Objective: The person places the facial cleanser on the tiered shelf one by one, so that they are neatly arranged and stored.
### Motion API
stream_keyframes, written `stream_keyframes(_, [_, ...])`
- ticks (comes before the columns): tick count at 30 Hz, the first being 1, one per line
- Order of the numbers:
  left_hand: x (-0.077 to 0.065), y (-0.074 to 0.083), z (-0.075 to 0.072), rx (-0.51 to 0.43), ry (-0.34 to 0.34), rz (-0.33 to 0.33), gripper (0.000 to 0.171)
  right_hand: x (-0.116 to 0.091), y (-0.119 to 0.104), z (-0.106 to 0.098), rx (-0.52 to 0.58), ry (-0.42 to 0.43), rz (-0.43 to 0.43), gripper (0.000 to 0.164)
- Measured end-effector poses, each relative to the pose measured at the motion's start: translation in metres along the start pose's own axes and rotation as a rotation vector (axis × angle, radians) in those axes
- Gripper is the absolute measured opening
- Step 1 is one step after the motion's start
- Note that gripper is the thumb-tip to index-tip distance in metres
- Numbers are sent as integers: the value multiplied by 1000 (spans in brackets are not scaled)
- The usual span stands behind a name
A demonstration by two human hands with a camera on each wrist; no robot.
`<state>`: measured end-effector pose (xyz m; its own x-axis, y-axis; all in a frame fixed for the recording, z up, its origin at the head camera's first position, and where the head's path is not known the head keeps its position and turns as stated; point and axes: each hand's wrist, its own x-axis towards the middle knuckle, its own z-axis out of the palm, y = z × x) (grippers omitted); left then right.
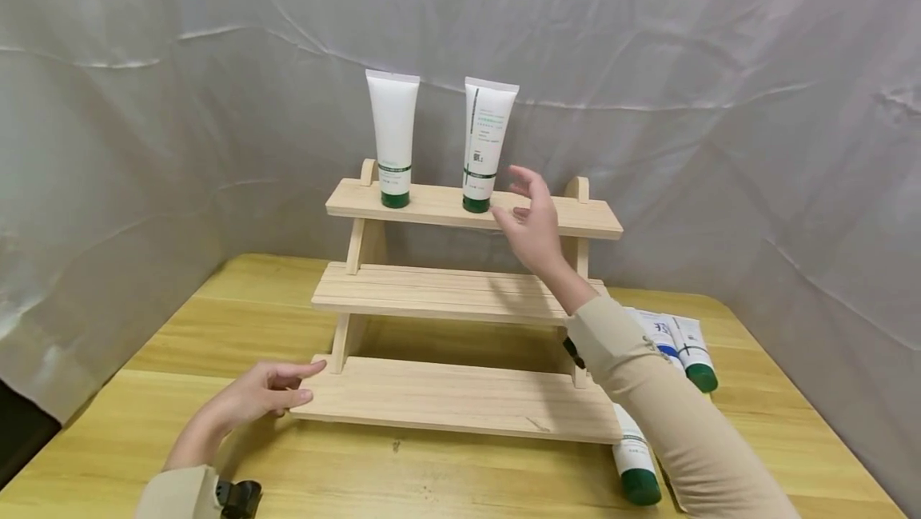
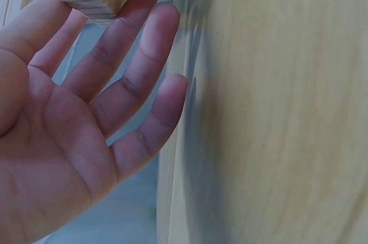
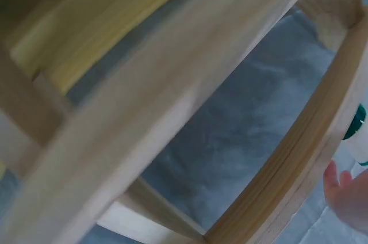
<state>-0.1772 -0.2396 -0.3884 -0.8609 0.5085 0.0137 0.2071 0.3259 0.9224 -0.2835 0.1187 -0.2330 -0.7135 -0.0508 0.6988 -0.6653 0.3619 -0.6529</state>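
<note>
Resting loose left fingers [image 1: 295, 369] on the rack [image 1: 446, 395], poising parted, empty right fingers [image 1: 531, 183] by a soft-looking tube [image 1: 486, 139] (likely light, best held low).

Open gap on top board [image 1: 437, 203] between left tube [image 1: 394, 131] and right tube [image 1: 489, 143], both upright; fingers could enter from front or above. Right hand [image 1: 536, 223] occupies space just right of right tube; short bare stretch beyond, toward right support. Sleeved right forearm [image 1: 669, 391] crosses right side of rack [image 1: 460, 399], blocking front approach there. Middle board [image 1: 410, 289] reachable from front, left of forearm; top board overhead at rear. Left hand [image 1: 252, 395] obstructs bottom board's left end. Lying tubes [image 1: 636, 455] crowd rack's right flank.
</note>
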Motion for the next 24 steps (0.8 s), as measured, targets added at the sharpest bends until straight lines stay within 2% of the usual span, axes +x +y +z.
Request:
stream_keyframes(4, [0, -2, -1, -20, -17, 16, 51, -7, -1, -11, 118, 76, 31, 43])
stream_keyframes(9, [0, -1, 0, -16, 3, -10, 51, -15, 0, -26, 161, 142, 79, 35])
stream_keyframes(13, [0, 1, 0, -10, 13, -24, 52, -24, 5, -36, 164, 149, 94, 32])
stream_keyframes(20, [0, 1, 1, -19, -5, 5, 51, -39, 14, -52, 186, 156, 99, 28])
stream_keyframes(24, [0, 1, -1, -12, -12, -1, 52, -48, 18, -61, 183, 168, 111, 25])
